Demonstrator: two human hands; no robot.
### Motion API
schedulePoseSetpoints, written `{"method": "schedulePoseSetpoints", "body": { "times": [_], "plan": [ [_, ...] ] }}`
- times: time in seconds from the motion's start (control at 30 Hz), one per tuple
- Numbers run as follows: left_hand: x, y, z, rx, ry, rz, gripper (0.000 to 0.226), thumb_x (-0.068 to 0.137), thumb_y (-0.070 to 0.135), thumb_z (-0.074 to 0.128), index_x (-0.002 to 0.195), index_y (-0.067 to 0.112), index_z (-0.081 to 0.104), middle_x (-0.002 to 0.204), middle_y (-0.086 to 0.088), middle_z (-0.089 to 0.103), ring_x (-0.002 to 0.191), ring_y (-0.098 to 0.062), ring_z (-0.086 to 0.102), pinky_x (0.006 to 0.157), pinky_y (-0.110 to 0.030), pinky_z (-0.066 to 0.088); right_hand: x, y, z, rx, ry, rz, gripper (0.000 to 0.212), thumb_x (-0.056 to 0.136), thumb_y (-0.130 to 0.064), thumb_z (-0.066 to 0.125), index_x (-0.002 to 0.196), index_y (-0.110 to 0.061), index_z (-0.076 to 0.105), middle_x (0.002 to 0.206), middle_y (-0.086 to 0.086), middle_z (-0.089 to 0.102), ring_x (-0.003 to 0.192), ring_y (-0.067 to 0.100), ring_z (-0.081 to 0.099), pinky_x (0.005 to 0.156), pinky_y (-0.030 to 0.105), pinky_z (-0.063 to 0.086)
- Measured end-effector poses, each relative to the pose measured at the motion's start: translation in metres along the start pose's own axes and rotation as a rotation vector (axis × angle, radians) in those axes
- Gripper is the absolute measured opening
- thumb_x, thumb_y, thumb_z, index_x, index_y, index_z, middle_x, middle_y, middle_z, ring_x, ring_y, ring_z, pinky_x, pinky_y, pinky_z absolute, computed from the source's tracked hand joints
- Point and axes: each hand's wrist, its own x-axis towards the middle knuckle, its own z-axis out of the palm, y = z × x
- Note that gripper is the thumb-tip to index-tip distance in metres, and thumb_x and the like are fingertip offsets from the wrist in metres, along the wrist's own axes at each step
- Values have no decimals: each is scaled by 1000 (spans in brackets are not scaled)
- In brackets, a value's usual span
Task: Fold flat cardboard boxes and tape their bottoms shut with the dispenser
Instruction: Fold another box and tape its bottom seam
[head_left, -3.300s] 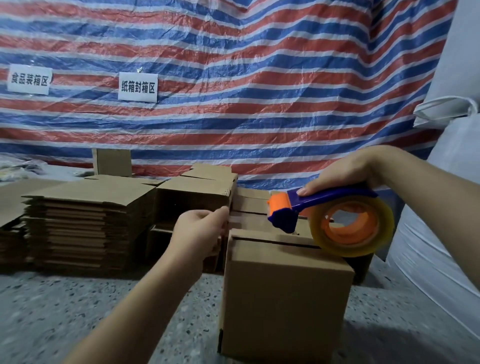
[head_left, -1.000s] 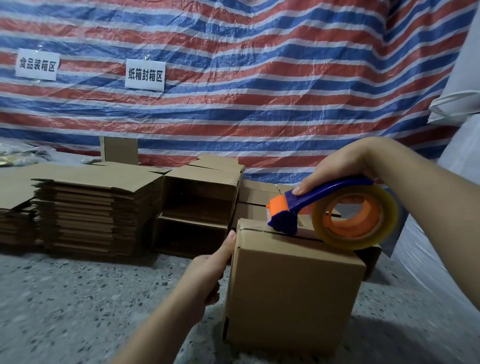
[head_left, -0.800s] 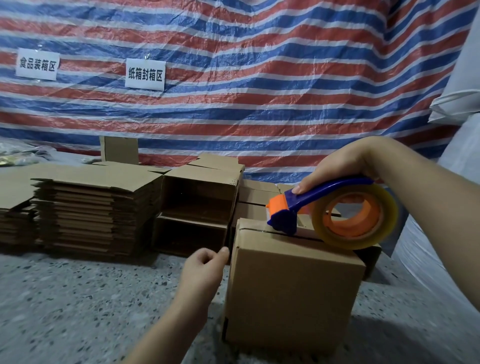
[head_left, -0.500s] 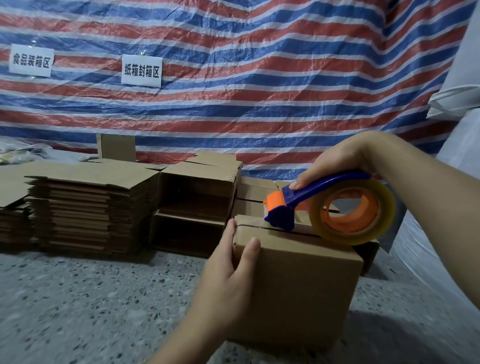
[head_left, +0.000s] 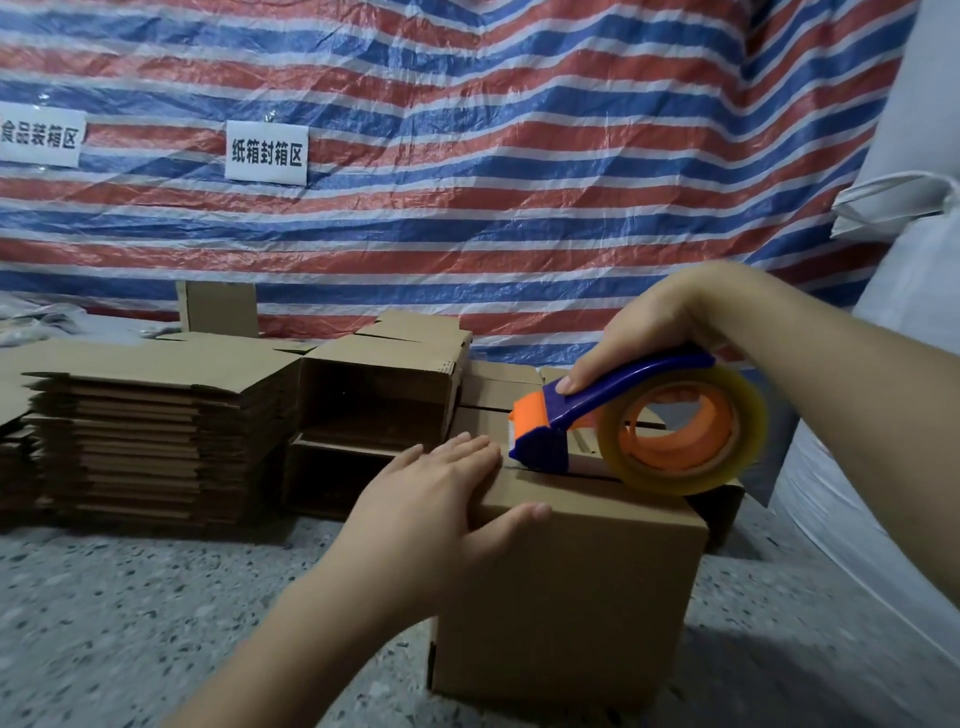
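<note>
A folded cardboard box (head_left: 571, 597) stands on the speckled floor in front of me, its flap seam facing up. My left hand (head_left: 441, 499) lies over the box's top left corner, fingers straight on top, thumb down the front face. My right hand (head_left: 654, 322) grips the blue handle of the tape dispenser (head_left: 623, 421), whose orange-and-blue head rests on the seam just right of my left fingertips. The clear tape roll (head_left: 685, 431) on its orange core sits on the box top.
A stack of flat cardboard boxes (head_left: 135, 431) lies at the left. Two open assembled boxes (head_left: 374, 415) are stacked behind the left hand, more cartons behind the dispenser. A striped tarp (head_left: 467, 182) with two signs hangs behind. A white sack (head_left: 914, 364) stands at the right.
My left hand left the tape end at the box's left side, dropped away, then came back and now lies flat over the top left corner. The dispenser stayed on the seam.
</note>
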Motion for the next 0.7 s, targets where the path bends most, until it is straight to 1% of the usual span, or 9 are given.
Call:
{"method": "schedulePoseSetpoints", "body": {
  "times": [0.17,0.33,0.43,0.47,0.5,0.53,0.6,0.63,0.7],
  "plan": [
    [0,-3,-1,63,13,18,97,69,88,8,152,41,26,158,23,26,144,5,17,116,-25,8,-2,5,-8,-30,-47,57,82,46,-69,81,104,-12,73,81,8,76,62,17,72,53,26,56],
    [-2,1,-3,83,28,17,94,71,87,7,149,42,33,155,24,32,142,3,24,116,-26,17,-7,44,-14,-59,-32,128,97,40,-75,82,112,-11,71,94,10,78,76,20,74,65,30,58],
    [-2,6,-8,134,2,30,92,72,87,7,146,41,39,152,22,37,140,2,30,117,-28,20,-7,66,-8,-38,-57,156,100,40,-78,82,114,-12,70,95,9,78,77,19,74,67,30,58],
    [-1,7,-11,168,-11,39,91,73,87,7,142,41,43,149,21,43,137,1,36,117,-29,22,-6,69,-4,-40,-77,157,98,41,-78,81,114,-12,70,94,8,78,76,18,74,67,29,58],
    [1,9,-13,211,-23,51,87,73,89,9,134,40,50,141,20,51,130,0,44,115,-30,27,-4,71,-1,-37,-88,156,97,44,-78,79,114,-12,70,93,8,77,76,17,73,68,29,58],
    [3,13,-16,258,-35,60,82,74,90,12,122,39,55,129,19,58,118,-1,51,110,-30,34,-2,73,2,-28,-88,151,96,46,-77,78,115,-12,69,93,7,77,76,18,72,69,28,57],
    [9,24,-19,358,-62,68,72,74,92,18,96,35,55,104,16,62,95,-4,55,98,-29,42,-1,73,3,-8,-82,138,93,51,-76,77,117,-11,69,90,7,75,75,18,71,69,28,58],
    [13,31,-19,410,-78,70,70,74,92,20,90,33,55,96,13,62,90,-6,54,92,-28,43,-1,72,4,-4,-84,139,91,53,-75,77,117,-11,68,89,6,75,74,17,71,68,28,58],
    [20,43,-14,477,-115,59,73,78,87,24,91,26,61,92,6,61,88,-11,55,86,-28,47,-2,70,3,-10,-91,152,89,54,-75,77,117,-12,68,87,6,76,73,16,72,65,27,58]
  ]
}}
